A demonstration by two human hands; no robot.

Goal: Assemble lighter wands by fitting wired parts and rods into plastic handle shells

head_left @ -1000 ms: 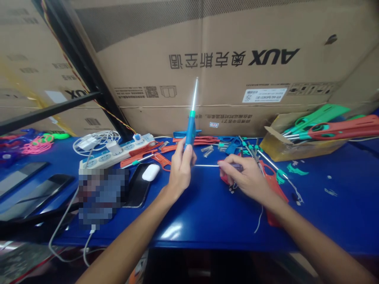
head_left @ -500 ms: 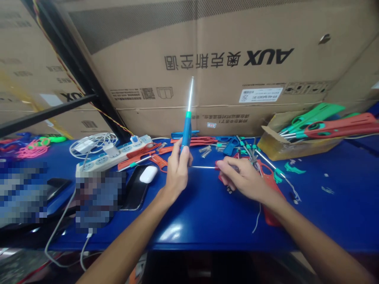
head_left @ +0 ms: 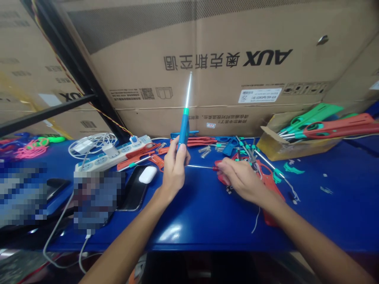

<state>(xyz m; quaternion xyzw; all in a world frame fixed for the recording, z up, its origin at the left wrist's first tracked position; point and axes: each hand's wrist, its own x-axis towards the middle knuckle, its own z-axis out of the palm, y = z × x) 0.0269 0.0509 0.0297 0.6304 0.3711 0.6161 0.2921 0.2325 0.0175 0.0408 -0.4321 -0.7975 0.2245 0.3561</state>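
Observation:
My left hand (head_left: 174, 167) is closed around the blue handle of a long-nosed lighter (head_left: 184, 128), held upright with its bright metal tube pointing up and a green collar between. A screwdriver (head_left: 201, 167) with a red handle sits in my closed right hand (head_left: 241, 175). Its thin shaft runs level to the left and meets the lighter's handle behind my left fingers, so the tip is hidden. Beneath and beside my right hand lie red lighter shells (head_left: 269, 187), a thin white wire and small loose parts.
At the back right stands a cardboard box (head_left: 280, 144) of green and red lighters. Shells, tubes and clips lie along the back against a large carton (head_left: 219, 27). A power strip (head_left: 102, 159), cables and a phone (head_left: 134, 193) with a white case on it are at left.
My left hand and the lighter have shifted slightly left and up. The screwdriver stays against the lighter, its shaft now tilted a little, and my right fingers have changed position on its handle.

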